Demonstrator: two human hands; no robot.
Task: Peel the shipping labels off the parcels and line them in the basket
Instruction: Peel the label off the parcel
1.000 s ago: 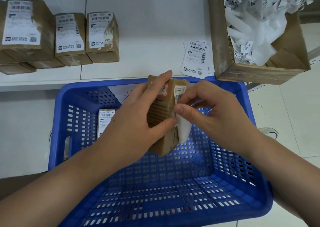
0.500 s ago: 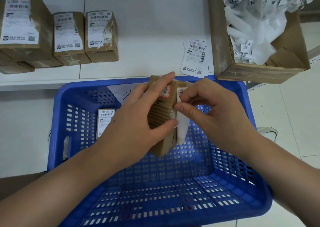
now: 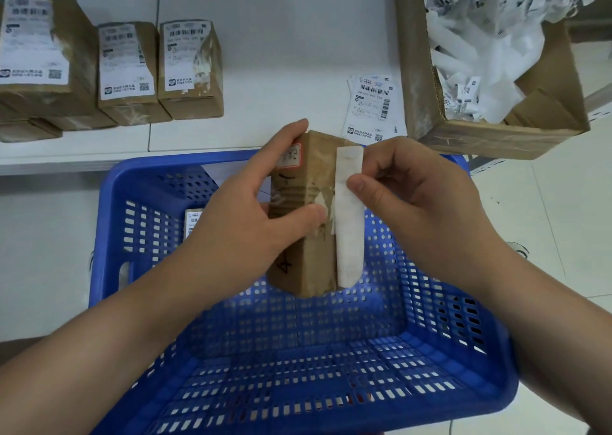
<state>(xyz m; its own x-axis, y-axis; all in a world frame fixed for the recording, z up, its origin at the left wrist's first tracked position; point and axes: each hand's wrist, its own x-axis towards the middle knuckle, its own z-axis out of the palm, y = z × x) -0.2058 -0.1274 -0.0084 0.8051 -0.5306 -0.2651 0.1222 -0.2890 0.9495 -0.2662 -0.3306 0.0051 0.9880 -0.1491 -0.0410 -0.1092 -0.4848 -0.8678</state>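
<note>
My left hand [image 3: 241, 222] grips a brown cardboard parcel [image 3: 308, 255], held upright over the blue perforated basket [image 3: 430, 368]. My right hand [image 3: 420, 209] pinches a white shipping label [image 3: 347, 235] at the parcel's right face; the label hangs down with its blank back toward me, mostly lifted off the cardboard. A small red-edged sticker [image 3: 291, 154] shows on the parcel's top left. Another labelled parcel [image 3: 193, 224] stands inside the basket at the back left, partly hidden by my left hand.
Three labelled brown parcels [image 3: 129, 70] stand in a row on the white shelf [image 3: 281, 53] at the back left. A stack of peeled labels [image 3: 372, 106] lies on the shelf. An open cardboard box [image 3: 417, 80] holding crumpled white label scraps sits at the back right.
The label has come further off the parcel: its printed top part has left the cardboard and now only its blank back shows. My right hand has shifted slightly right and up.
</note>
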